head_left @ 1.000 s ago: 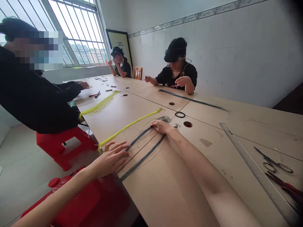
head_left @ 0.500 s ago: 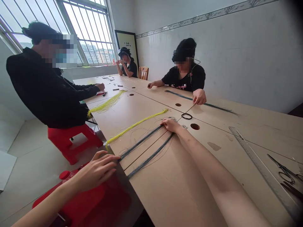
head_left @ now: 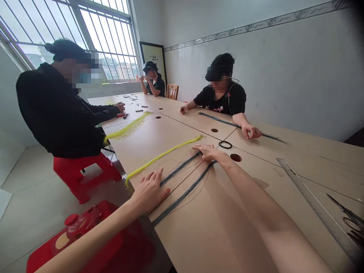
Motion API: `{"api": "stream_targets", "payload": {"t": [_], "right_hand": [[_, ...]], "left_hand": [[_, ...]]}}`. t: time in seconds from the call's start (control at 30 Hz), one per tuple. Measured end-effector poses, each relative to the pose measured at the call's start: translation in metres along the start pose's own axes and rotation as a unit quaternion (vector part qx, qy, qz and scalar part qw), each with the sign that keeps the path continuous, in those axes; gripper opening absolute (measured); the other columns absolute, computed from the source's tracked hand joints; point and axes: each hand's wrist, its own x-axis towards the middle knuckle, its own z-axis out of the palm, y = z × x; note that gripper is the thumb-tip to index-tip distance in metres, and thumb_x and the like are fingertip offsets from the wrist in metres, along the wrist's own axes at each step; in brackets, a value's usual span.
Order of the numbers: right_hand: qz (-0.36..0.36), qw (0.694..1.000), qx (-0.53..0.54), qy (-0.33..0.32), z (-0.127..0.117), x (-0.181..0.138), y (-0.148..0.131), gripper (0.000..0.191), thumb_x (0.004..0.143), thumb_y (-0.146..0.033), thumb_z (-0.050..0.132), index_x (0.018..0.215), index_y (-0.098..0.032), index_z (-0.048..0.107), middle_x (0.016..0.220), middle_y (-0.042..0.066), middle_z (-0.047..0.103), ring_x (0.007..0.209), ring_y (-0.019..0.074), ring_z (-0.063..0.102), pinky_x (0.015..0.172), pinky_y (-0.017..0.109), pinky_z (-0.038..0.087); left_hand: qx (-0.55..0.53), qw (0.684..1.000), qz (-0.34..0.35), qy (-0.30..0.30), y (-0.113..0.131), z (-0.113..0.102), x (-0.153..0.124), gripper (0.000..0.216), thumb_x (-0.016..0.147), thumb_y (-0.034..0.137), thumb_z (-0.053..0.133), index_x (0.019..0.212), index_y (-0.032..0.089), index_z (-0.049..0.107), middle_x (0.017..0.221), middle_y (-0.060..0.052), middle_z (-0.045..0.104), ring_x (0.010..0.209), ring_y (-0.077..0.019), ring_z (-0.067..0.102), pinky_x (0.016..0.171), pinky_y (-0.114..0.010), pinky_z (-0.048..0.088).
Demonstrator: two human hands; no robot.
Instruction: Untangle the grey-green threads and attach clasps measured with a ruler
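Two long bundles of dark blue-grey thread (head_left: pixel 182 195) lie side by side across the wooden table (head_left: pixel 222 227). My left hand (head_left: pixel 150 190) rests flat on the near end of the left bundle, fingers stretched out. My right hand (head_left: pixel 207 151) lies flat on the far ends of both bundles, fingers spread. A yellow thread bundle (head_left: pixel 162 155) runs just left of them.
A black ring (head_left: pixel 225 144) and a round hole (head_left: pixel 236 157) sit past my right hand. A long ruler (head_left: pixel 315 210) and scissors (head_left: pixel 348 218) lie at the right. Three other people work at the table. Red stools (head_left: pixel 85 172) stand on the left.
My left hand moved from the table edge up onto the near end of the left dark bundle. My right hand stayed on the far ends. The person opposite slid a hand along their thread.
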Motion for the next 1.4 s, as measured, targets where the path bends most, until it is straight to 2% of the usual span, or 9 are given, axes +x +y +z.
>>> {"api": "stream_targets", "payload": {"t": [0.17, 0.27, 0.43, 0.67, 0.77, 0.87, 1.0, 1.13, 1.4], "right_hand": [[-0.016, 0.999, 0.017, 0.037, 0.006, 0.009, 0.021, 0.037, 0.083, -0.010, 0.046, 0.113, -0.023, 0.064, 0.124, 0.005, 0.059, 0.113, 0.0198, 0.054, 0.098, 0.033, 0.038], [-0.027, 0.997, 0.030, 0.063, 0.009, 0.011, 0.029, 0.030, 0.087, -0.014, 0.046, 0.109, -0.018, 0.067, 0.117, 0.006, 0.063, 0.105, 0.0166, 0.059, 0.093, 0.023, 0.042], [-0.024, 0.995, 0.030, 0.095, 0.011, 0.014, 0.034, 0.028, 0.085, -0.011, 0.048, 0.103, -0.017, 0.069, 0.110, 0.007, 0.066, 0.100, 0.0173, 0.061, 0.091, 0.023, 0.043], [-0.005, 0.995, 0.016, 0.103, 0.013, 0.016, 0.046, 0.029, 0.085, -0.011, 0.048, 0.103, -0.018, 0.069, 0.109, 0.007, 0.067, 0.101, 0.0181, 0.061, 0.092, 0.025, 0.042], [-0.002, 0.995, 0.008, 0.102, 0.014, 0.016, 0.048, 0.030, 0.086, -0.011, 0.046, 0.104, -0.019, 0.069, 0.110, 0.006, 0.066, 0.102, 0.0173, 0.060, 0.093, 0.025, 0.042], [0.007, 0.995, -0.002, 0.101, 0.014, 0.017, 0.047, 0.029, 0.086, -0.013, 0.046, 0.104, -0.018, 0.069, 0.110, 0.007, 0.066, 0.100, 0.0181, 0.060, 0.092, 0.025, 0.042], [0.023, 0.995, -0.014, 0.096, 0.014, 0.019, 0.045, 0.030, 0.086, -0.013, 0.046, 0.104, -0.017, 0.069, 0.106, 0.008, 0.067, 0.097, 0.0188, 0.061, 0.089, 0.026, 0.043], [0.043, 0.994, -0.025, 0.098, 0.016, 0.015, 0.041, 0.030, 0.086, -0.013, 0.045, 0.105, -0.016, 0.068, 0.108, 0.008, 0.066, 0.099, 0.0182, 0.061, 0.089, 0.025, 0.043], [0.069, 0.991, -0.032, 0.107, 0.017, 0.012, 0.036, 0.031, 0.087, -0.013, 0.042, 0.104, -0.015, 0.068, 0.109, 0.011, 0.065, 0.098, 0.0194, 0.061, 0.087, 0.026, 0.043]], "left_hand": [[0.018, 0.997, 0.063, 0.045, -0.010, 0.013, -0.009, 0.037, 0.093, 0.029, 0.035, 0.123, 0.014, 0.050, 0.119, -0.011, 0.058, 0.110, -0.0267, 0.051, 0.091, -0.042, 0.044], [0.018, 0.991, 0.114, 0.071, -0.023, 0.014, -0.021, 0.031, 0.094, 0.023, 0.033, 0.112, 0.018, 0.058, 0.111, -0.008, 0.061, 0.100, -0.0228, 0.055, 0.085, -0.038, 0.048], [-0.002, 0.985, 0.153, 0.084, -0.038, 0.005, -0.049, 0.030, 0.093, 0.017, 0.033, 0.108, 0.018, 0.059, 0.105, -0.008, 0.061, 0.092, -0.0195, 0.057, 0.080, -0.032, 0.051], [-0.041, 0.994, 0.092, 0.046, -0.048, -0.005, -0.089, 0.029, 0.094, 0.025, 0.034, 0.110, 0.022, 0.057, 0.113, -0.005, 0.057, 0.086, -0.0147, 0.061, 0.072, -0.024, 0.051], [-0.020, 0.998, 0.067, 0.013, -0.044, -0.017, -0.093, 0.025, 0.091, 0.033, 0.040, 0.089, 0.021, 0.062, 0.099, -0.003, 0.062, 0.078, -0.0171, 0.060, 0.068, -0.029, 0.050], [0.002, 0.997, 0.056, 0.045, -0.036, -0.028, -0.080, 0.029, 0.089, 0.036, 0.042, 0.073, 0.018, 0.058, 0.087, -0.005, 0.062, 0.075, -0.0200, 0.058, 0.069, -0.035, 0.049], [-0.008, 0.991, 0.091, 0.095, -0.020, -0.020, -0.040, 0.026, 0.091, 0.033, 0.041, 0.100, 0.017, 0.059, 0.111, -0.010, 0.059, 0.100, -0.0245, 0.055, 0.086, -0.040, 0.048], [0.001, 0.985, 0.172, 0.027, -0.008, -0.005, -0.013, 0.034, 0.092, 0.028, 0.039, 0.123, 0.022, 0.051, 0.129, -0.009, 0.051, 0.115, -0.0258, 0.049, 0.092, -0.042, 0.045], [0.007, 0.986, 0.162, 0.035, -0.043, -0.012, -0.057, 0.029, 0.093, 0.029, 0.038, 0.109, 0.023, 0.061, 0.118, -0.005, 0.060, 0.104, -0.0213, 0.057, 0.087, -0.036, 0.046]]}}
